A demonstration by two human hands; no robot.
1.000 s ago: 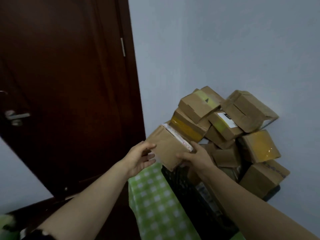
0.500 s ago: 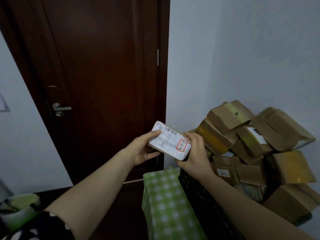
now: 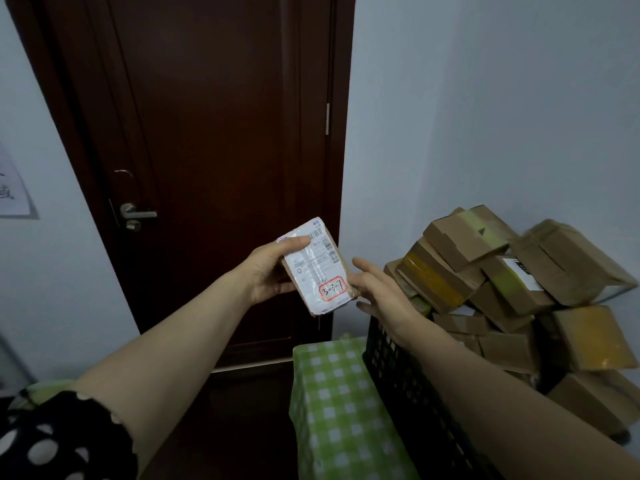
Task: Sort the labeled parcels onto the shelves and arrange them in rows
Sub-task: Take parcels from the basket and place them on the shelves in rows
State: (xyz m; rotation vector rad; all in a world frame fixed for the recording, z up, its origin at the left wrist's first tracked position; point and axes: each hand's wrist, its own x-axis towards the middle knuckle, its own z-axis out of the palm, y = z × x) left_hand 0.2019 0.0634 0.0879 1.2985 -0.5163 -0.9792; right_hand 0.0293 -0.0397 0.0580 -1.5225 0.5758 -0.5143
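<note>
Reading the label [image 3: 333,288] seems the current step: the left grip [image 3: 268,273] grasps the parcel [image 3: 311,266], marked 3-3-7, before the door [image 3: 214,133]; right grip [image 3: 379,289] released beside it. Next: probably locating its shelf.

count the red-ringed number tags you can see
1. The tag, reading 3-3-7, sits on the near corner of the parcel that the left hand grips. The pile by the wall may hide others.

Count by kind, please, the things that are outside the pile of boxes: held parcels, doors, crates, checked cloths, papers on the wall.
parcel: 1
door: 1
crate: 1
checked cloth: 1
paper: 1
Total: 5
</note>
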